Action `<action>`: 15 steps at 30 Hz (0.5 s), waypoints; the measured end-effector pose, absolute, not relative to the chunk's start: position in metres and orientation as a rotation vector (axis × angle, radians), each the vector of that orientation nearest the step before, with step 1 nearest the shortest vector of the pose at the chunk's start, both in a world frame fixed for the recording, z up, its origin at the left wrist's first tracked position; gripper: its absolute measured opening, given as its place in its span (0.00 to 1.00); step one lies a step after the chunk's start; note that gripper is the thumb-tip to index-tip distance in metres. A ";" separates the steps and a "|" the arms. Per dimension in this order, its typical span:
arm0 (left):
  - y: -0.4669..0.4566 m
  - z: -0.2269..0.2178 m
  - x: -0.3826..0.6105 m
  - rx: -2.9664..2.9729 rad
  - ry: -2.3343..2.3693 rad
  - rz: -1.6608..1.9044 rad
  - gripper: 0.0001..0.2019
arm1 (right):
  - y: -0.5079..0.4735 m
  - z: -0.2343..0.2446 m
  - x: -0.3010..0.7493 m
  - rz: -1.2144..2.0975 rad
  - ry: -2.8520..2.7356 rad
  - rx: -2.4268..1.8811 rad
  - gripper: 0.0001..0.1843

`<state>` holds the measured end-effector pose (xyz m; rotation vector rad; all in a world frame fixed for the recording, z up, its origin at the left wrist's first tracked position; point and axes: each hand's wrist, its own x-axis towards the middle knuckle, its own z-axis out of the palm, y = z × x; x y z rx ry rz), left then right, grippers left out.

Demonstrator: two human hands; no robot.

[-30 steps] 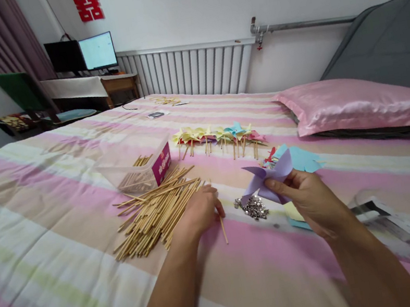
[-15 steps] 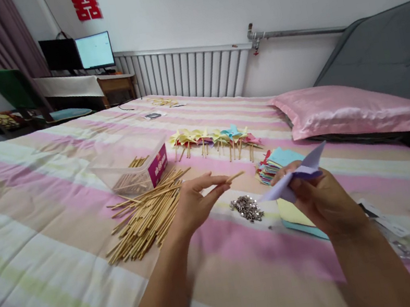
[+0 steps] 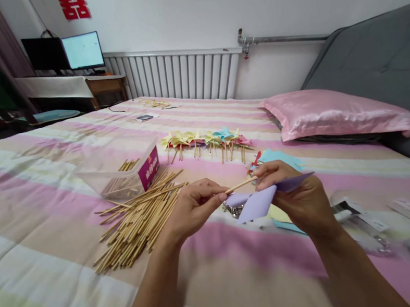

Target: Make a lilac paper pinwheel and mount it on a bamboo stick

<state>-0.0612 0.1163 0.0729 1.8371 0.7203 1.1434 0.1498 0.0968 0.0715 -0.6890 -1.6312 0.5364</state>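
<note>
- The left hand [image 3: 197, 205] pinches a stick [image 3: 241, 185] in its fingertips.
- The right hand [image 3: 301, 199] grips a pinwheel [image 3: 258, 204] in its fingers, over the bed [image 3: 229, 271].
- The stick points toward the right hand.

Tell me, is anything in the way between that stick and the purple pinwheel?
Nothing visible is. The stick in the left hand is close to the purple pinwheel in the right hand. The shiny metal pieces lie on the bed, not between them.
</note>
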 end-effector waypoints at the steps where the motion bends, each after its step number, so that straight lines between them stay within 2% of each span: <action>1: 0.116 0.074 -0.063 1.843 0.720 1.138 0.09 | 0.096 0.072 0.150 0.497 -1.652 -0.699 0.04; 15: 0.117 0.074 -0.066 1.902 0.767 1.099 0.09 | 0.092 0.075 0.147 0.274 -1.712 -0.755 0.09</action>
